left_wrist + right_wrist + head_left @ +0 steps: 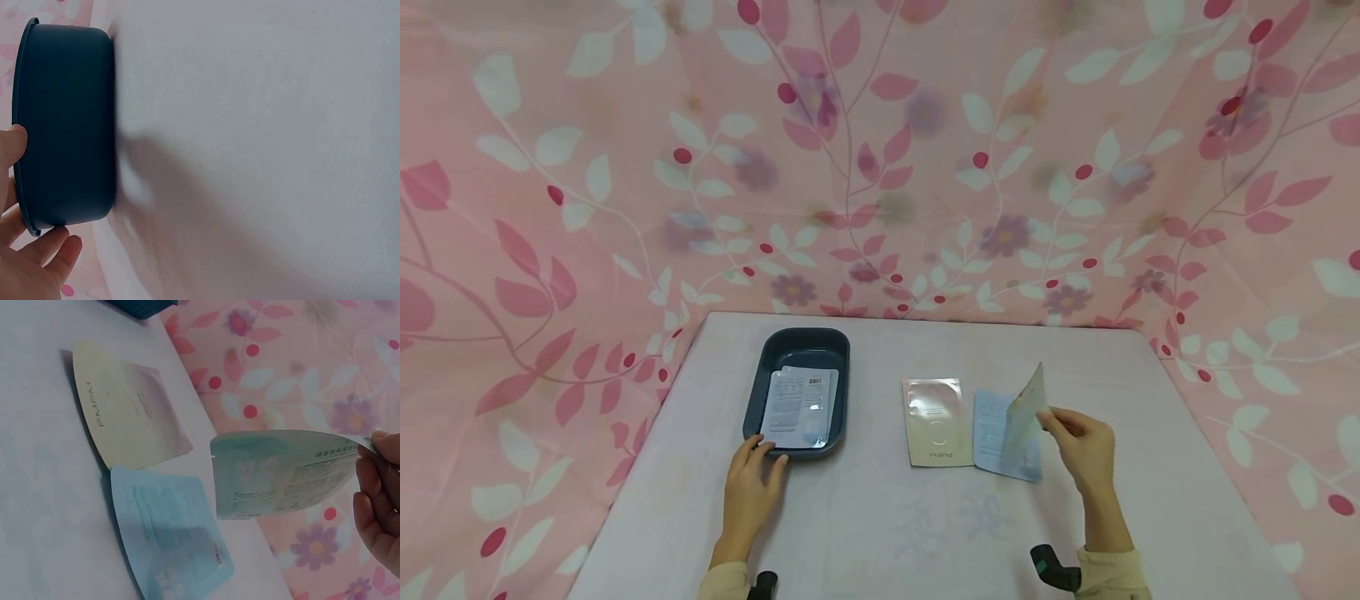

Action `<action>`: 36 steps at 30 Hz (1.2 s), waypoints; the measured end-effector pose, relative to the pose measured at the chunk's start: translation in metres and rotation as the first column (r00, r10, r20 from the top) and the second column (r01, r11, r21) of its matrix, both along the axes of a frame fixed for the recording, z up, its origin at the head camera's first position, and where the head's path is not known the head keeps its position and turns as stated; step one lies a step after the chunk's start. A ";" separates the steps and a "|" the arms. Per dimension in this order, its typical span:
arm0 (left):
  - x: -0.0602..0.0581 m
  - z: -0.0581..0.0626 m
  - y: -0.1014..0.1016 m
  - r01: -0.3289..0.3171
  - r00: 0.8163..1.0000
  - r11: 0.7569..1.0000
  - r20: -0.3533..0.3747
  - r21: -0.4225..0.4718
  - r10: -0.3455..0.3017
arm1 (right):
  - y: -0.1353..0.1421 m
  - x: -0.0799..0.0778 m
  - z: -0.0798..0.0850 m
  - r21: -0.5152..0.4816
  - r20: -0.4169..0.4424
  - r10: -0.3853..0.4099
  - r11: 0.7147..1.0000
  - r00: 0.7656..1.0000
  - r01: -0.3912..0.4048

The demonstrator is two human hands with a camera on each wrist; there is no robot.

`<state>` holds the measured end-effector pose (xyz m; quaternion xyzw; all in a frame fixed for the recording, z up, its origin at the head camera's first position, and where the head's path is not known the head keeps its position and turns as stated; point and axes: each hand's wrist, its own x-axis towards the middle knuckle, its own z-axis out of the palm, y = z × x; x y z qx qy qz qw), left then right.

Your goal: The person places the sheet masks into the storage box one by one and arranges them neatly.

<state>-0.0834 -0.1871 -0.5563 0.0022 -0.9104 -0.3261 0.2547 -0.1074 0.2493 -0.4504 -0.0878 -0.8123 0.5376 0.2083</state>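
In the head view a dark blue tray (808, 335) stands at the left, with white printed packets (797, 408) lying inside. My left hand (751, 493) holds the tray's near left corner; in the left wrist view the thumb (14, 145) lies over its rim and other fingers touch the wall. My right hand (1084, 446) pinches a pale green sachet (281, 475) by one edge, raised above the table. Below it lies a light blue sachet (991, 429), partly covered in the head view. Beside that is a cream and silvery sachet (936, 429).
All of this is on a table with a white cloth (880, 525). Pink floral fabric (880, 167) hangs behind and at both sides. Dark devices are strapped near the left wrist (763, 586) and right wrist (1056, 569).
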 end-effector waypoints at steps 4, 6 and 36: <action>-0.001 0.001 0.001 0.001 1.000 1.000 -0.003 0.000 -0.001 | -0.007 -0.007 0.005 -0.037 -0.004 0.026 0.999 1.000 -0.026; -0.001 0.001 0.001 0.003 1.000 1.000 -0.001 0.001 -0.003 | -0.011 -0.011 0.007 -0.054 -0.011 0.042 0.998 0.999 -0.042; 0.000 0.000 0.002 -0.001 0.999 1.000 -0.041 0.003 0.001 | -0.076 -0.050 0.035 -0.188 -0.101 0.202 0.958 0.974 -0.218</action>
